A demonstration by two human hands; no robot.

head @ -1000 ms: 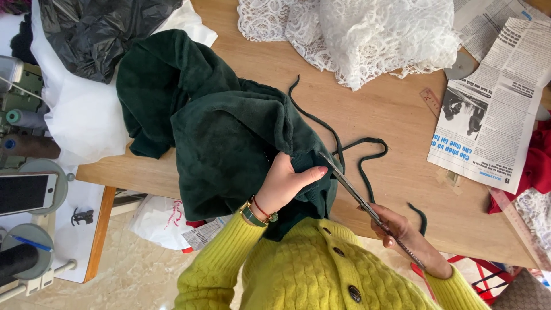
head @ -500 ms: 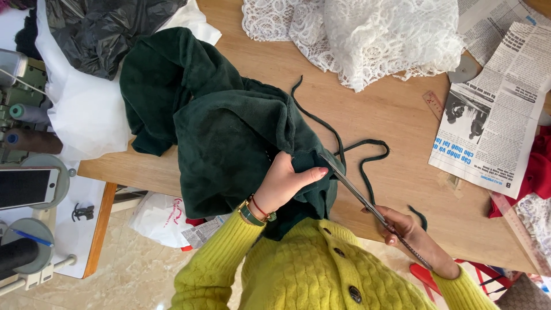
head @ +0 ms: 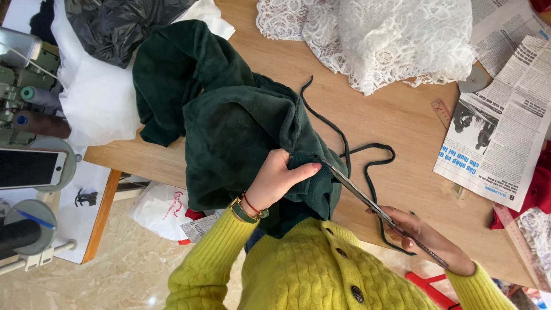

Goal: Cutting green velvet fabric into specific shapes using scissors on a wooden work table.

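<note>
Left hand: closed on the near edge of a dark green velvet fabric, thumb on top, pinching a fold. Right hand: wrapped round the handles of long scissors, whose tips meet the fabric just beside the left thumb; whether the blades are parted cannot be told. The fabric is heaped on a wooden table, its bulk spreading to the far left edge. A narrow green strip loops across the bare wood beside the blades. Around: white lace at the far side; newspaper and a wooden ruler to the right; black plastic bag on white cloth to the left; phone by a sewing machine.
</note>
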